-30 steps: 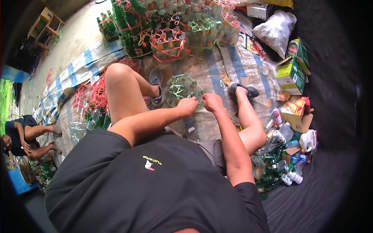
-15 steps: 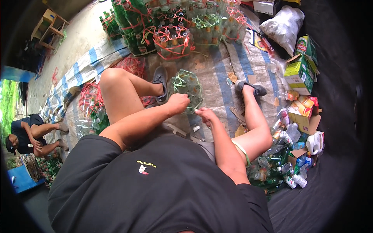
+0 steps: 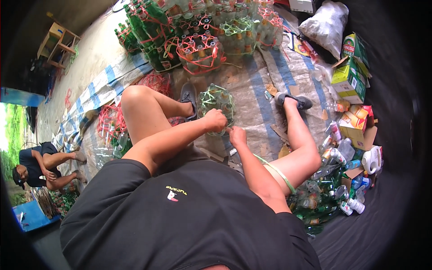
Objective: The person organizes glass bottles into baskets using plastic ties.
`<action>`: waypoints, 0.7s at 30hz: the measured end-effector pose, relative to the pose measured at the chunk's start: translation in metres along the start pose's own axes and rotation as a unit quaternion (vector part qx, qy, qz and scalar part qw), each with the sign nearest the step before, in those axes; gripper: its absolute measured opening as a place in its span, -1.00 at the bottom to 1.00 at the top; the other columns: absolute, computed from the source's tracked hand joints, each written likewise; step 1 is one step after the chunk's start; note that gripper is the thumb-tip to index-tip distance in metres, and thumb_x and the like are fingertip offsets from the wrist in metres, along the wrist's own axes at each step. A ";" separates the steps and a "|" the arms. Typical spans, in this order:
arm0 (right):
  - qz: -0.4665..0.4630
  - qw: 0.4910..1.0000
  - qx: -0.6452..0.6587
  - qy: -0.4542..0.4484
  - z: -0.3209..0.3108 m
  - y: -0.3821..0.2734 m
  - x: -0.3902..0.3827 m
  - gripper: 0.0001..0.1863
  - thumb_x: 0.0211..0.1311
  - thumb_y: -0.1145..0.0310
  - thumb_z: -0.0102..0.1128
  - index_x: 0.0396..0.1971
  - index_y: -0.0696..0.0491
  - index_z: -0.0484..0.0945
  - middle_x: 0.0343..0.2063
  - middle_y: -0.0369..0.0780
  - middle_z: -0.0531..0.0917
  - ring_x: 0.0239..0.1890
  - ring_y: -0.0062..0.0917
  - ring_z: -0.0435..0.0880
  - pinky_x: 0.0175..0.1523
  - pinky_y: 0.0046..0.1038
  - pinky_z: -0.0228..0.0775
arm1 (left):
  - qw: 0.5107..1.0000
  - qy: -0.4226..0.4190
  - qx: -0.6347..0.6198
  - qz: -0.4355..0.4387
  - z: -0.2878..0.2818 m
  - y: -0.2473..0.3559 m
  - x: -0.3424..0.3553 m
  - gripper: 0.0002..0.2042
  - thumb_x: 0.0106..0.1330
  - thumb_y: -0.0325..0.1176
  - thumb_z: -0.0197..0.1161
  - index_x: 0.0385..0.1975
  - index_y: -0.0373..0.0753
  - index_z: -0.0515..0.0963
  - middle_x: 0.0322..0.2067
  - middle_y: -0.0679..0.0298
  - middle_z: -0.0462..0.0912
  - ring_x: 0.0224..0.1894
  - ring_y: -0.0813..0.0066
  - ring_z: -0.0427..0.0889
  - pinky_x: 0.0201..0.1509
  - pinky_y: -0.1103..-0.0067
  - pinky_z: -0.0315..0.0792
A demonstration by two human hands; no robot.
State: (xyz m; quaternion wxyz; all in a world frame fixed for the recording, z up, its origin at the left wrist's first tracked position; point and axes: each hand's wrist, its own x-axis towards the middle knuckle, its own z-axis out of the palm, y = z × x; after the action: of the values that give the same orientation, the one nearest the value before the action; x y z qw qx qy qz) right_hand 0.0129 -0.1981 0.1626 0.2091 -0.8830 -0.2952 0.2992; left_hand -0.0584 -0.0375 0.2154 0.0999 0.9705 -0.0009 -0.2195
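A round bundle of clear glass bottles (image 3: 217, 96) stands upright on the sheet between my feet, with green plastic twine (image 3: 208, 95) crossing among the necks and running round it. My left hand (image 3: 216, 119) is closed over the bundle's near edge, its fingers on the twine. Just to the right and nearer to me, my right hand (image 3: 237, 136) pinches the twine at the bundle's near right side. The fingertips are small, and the exact grip of each hand is partly hidden. A loop of pale green twine (image 3: 288, 183) hangs round my right knee.
Tied bottle bundles (image 3: 200, 51) stand at the far side. Red twine (image 3: 111, 120) lies heaped by my left leg. Loose bottles and cans (image 3: 321, 198), cartons (image 3: 351, 83) and a white sack (image 3: 326, 28) line the right. Another person (image 3: 42, 166) sits at the far left.
Both hands have shifted slightly to the right and toward me in the picture, as the view has moved a little. My right fingers are drawn closer together beside the left hand.
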 end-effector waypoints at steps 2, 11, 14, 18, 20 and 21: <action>-0.017 1.000 -0.006 0.018 0.002 0.007 0.006 -0.62 0.15 0.04 0.25 -0.43 0.12 0.64 -0.38 0.07 0.65 -0.23 0.00 0.63 -0.12 -0.08 0.44 | 0.999 -0.024 0.016 0.028 -0.008 -0.001 0.008 -0.74 0.15 -0.20 0.15 -0.19 0.20 0.67 -0.19 0.50 0.70 -0.04 0.35 0.59 0.07 0.35 0.31; 0.018 1.000 -0.001 -0.005 -0.010 0.003 0.018 -0.62 0.10 0.01 0.31 -0.41 0.07 0.63 -0.35 0.04 0.66 -0.20 -0.04 0.64 -0.14 -0.10 0.45 | 0.984 -0.160 0.051 0.060 -0.041 -0.001 0.022 -0.72 0.27 -0.17 0.09 -0.09 0.26 0.65 0.02 0.48 0.62 0.14 0.36 0.53 0.21 0.11 0.27; 0.022 0.999 0.016 -0.031 -0.009 0.000 0.012 -0.63 0.13 0.02 0.27 -0.36 0.08 0.64 -0.29 0.03 0.66 -0.14 -0.06 0.63 -0.09 -0.11 0.46 | 0.980 -0.182 0.058 0.049 -0.040 0.006 0.022 -0.75 0.24 -0.20 0.10 -0.17 0.11 0.69 0.04 0.39 0.62 0.11 0.35 0.55 0.13 0.27 0.40; -0.018 0.996 -0.005 -0.090 -0.011 0.014 0.028 -0.65 0.18 0.06 0.19 -0.28 0.07 0.65 -0.24 0.02 0.66 -0.11 -0.06 0.62 -0.03 -0.13 0.46 | 0.982 -0.164 0.055 0.074 -0.040 -0.005 0.018 -0.77 0.21 -0.23 0.10 -0.27 0.01 0.70 -0.03 0.33 0.64 0.04 0.32 0.59 0.02 0.42 0.47; -0.042 0.980 -0.119 -0.151 -0.019 0.028 0.032 -0.65 0.23 0.10 0.11 -0.25 0.07 0.66 -0.21 0.04 0.65 -0.11 -0.06 0.62 0.01 -0.16 0.46 | 0.985 -0.052 0.107 0.127 -0.041 -0.004 0.014 -0.78 0.18 -0.26 0.09 -0.29 0.01 0.69 -0.12 0.34 0.64 0.00 0.32 0.59 -0.04 0.43 0.49; -0.022 0.973 -0.155 -0.170 -0.023 0.035 0.035 -0.68 0.21 0.15 0.12 -0.26 0.09 0.67 -0.17 0.03 0.65 -0.09 -0.07 0.63 0.02 -0.18 0.47 | 0.983 -0.028 0.114 0.142 -0.045 -0.001 0.014 -0.79 0.15 -0.24 0.12 -0.30 0.01 0.69 -0.16 0.38 0.61 0.02 0.34 0.53 -0.03 0.39 0.44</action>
State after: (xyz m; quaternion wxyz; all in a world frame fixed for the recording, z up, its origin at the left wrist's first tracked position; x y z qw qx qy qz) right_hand 0.0639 -0.2061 0.1459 0.0228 -0.8340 -0.3887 0.3909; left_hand -0.0269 -0.0289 0.2490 0.0190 0.9589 -0.1669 -0.2287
